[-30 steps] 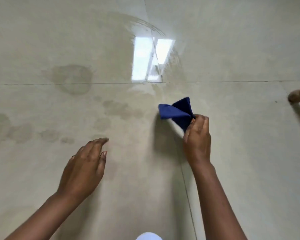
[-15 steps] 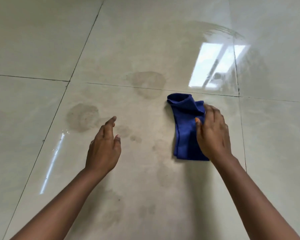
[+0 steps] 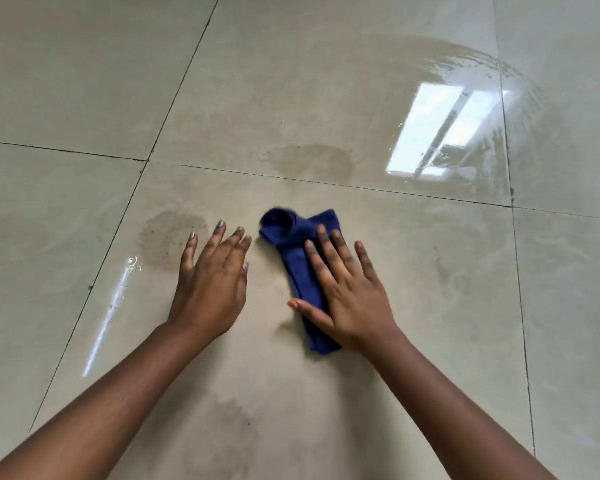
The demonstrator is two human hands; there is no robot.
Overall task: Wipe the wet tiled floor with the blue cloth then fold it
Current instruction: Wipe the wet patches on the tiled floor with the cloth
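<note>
The blue cloth (image 3: 293,237) lies on the beige tiled floor (image 3: 430,289) as a narrow, bunched strip, its far end curled up. My right hand (image 3: 347,292) lies flat on its near half, fingers spread, palm pressing it to the tile, thumb at its left edge. My left hand (image 3: 212,282) hovers open just left of the cloth, fingers apart, not touching it. A wet sheen (image 3: 465,71) covers the tiles at the far right. Dull damp patches show left of my hand (image 3: 167,237), beyond the cloth (image 3: 316,161) and near my arms (image 3: 229,431).
Dark grout lines (image 3: 326,183) cross the floor. A bright window reflection (image 3: 440,133) glares on the wet tile at the upper right. A thin streak of light with droplets (image 3: 111,306) lies at the left.
The cloth, held up in my right hand a second ago, now lies on the floor under my flattened right palm. My left hand has moved closer to the cloth. The view has shifted right.
</note>
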